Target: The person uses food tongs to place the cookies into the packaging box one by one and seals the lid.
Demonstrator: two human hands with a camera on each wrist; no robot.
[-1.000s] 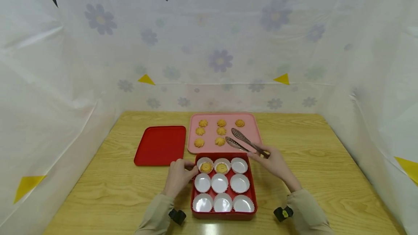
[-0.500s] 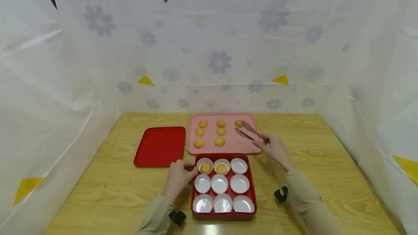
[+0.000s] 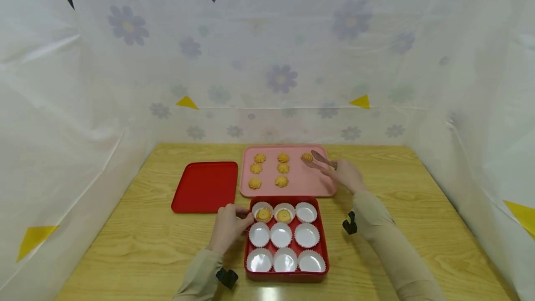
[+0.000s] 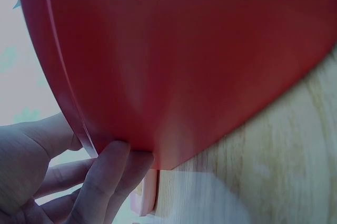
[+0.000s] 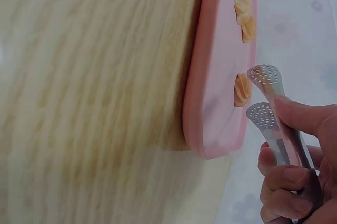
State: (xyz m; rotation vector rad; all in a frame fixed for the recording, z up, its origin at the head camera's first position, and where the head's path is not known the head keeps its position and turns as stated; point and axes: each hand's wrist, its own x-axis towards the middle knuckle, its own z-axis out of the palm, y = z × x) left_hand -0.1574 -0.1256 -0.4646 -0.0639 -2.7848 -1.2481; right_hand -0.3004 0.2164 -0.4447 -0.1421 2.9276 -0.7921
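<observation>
My right hand (image 3: 347,174) holds perforated metal tongs (image 5: 288,129) over the right side of the pink tray (image 3: 305,185). The tongs' parted tips are at a swirled cookie (image 3: 307,157) in the tray's far right corner. My left hand (image 3: 229,225) pinches the upper left wall of the red box (image 3: 286,277), its fingers against the outside and the thumb at the rim. White fluted paper cups (image 3: 307,235) fill the box in rows. Two cups in the far row each hold a cookie (image 3: 284,216); the other cups show bare white bottoms.
More swirled cookies (image 3: 283,168) lie on the tray's left and middle. A flat red square lid or tray (image 3: 206,187) rests on the wooden table (image 3: 138,245), left of the pink tray. Flower-patterned white sheeting (image 3: 251,59) encloses the back and sides.
My right hand has carried the tongs forward across the pink tray, from its near right edge to the far right cookie. My left hand stays at the box.
</observation>
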